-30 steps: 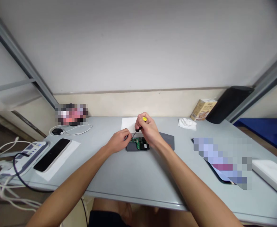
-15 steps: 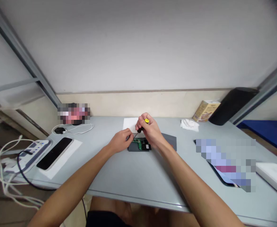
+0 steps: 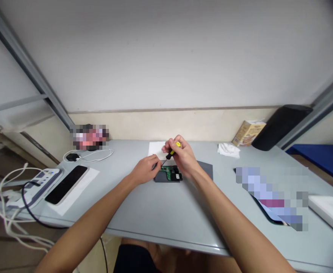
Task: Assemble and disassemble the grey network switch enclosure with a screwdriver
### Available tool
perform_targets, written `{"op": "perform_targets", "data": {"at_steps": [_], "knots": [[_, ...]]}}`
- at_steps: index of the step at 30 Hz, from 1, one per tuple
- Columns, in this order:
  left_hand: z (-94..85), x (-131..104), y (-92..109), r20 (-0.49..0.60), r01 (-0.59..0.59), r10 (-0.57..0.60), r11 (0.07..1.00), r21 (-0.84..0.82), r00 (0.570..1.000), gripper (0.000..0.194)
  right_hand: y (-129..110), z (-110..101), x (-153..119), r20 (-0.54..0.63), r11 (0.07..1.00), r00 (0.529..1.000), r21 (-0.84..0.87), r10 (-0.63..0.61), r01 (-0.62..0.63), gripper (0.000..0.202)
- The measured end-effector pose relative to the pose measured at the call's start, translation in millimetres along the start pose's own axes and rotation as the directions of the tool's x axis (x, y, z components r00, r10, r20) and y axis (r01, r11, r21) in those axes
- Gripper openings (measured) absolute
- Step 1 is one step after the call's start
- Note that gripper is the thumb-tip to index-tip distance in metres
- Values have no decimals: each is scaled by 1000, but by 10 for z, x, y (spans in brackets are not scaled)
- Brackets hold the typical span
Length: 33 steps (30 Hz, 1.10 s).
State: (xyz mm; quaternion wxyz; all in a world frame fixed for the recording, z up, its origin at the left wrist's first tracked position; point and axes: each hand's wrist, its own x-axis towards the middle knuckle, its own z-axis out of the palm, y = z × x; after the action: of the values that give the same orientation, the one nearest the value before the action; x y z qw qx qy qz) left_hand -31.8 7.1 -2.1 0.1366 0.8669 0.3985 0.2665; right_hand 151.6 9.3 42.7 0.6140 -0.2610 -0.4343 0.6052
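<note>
My right hand (image 3: 183,153) is closed around a black and yellow screwdriver (image 3: 171,153), its thin shaft slanting down and left. The tip meets the left part of a green circuit board (image 3: 168,170), close to my left fingertips. The board, with black parts on its right side, sits in a dark grey housing (image 3: 161,177) on the desk. My left hand (image 3: 146,169) is closed at the housing's left edge, fingers bent together; whatever they pinch is hidden. A flat dark grey panel (image 3: 206,169) lies partly behind my right wrist.
White paper (image 3: 155,148) lies behind the board. On the left are a phone (image 3: 66,184), a power strip (image 3: 42,182) and a charger with its cable (image 3: 72,157). To the right stand a small box (image 3: 247,133) and a black cylinder (image 3: 281,127), near crumpled tissue (image 3: 229,150).
My right fingers have loosened and shifted slightly on the screwdriver, so more of its handle shows. My left hand and the board keep nearly the same place.
</note>
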Motion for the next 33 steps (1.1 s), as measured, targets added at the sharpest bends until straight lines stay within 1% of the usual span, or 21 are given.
{"op": "perform_targets", "data": {"at_steps": [3, 6, 10, 12, 16, 19, 23, 25, 30, 33], "knots": [[-7, -1, -2, -3, 7, -7, 1000, 18, 1000, 29, 9, 3, 7, 9, 1000, 1000, -20, -19, 19, 49], [-13, -1, -12, 7, 13, -13, 1000, 19, 1000, 29, -2, -2, 15, 24, 1000, 1000, 29, -10, 10, 46], [-20, -2, -31, 16, 15, -16, 1000, 16, 1000, 29, 3, -18, 21, 9, 1000, 1000, 25, -1, 1, 32], [-24, -1, -37, 18, 2, -3, 1000, 16, 1000, 29, 20, -14, 17, -9, 999, 1000, 37, -5, 5, 35], [-28, 1, -37, 19, -17, 16, 1000, 17, 1000, 29, 44, 31, -4, -31, 997, 1000, 80, 0, 2, 53], [-33, -1, -34, 18, -6, 6, 999, 32, 1000, 28, 26, 61, -14, -18, 998, 1000, 54, -8, 9, 48], [-37, -5, -34, 26, -2, 2, 1000, 21, 1000, 28, -9, 57, -6, 21, 995, 1000, 95, 14, -16, 43], [-33, -6, -39, 27, -13, 12, 1000, 9, 1000, 28, -7, 47, -1, 11, 998, 1000, 62, 11, -12, 39], [-22, -2, -53, 26, 0, 1, 1000, -30, 1000, 29, 52, 39, -2, -17, 999, 1000, 49, 10, -9, 50], [-27, -2, -45, 38, 20, -18, 999, -39, 999, 29, 74, 36, 8, -35, 999, 999, 17, -26, 27, 51]]}}
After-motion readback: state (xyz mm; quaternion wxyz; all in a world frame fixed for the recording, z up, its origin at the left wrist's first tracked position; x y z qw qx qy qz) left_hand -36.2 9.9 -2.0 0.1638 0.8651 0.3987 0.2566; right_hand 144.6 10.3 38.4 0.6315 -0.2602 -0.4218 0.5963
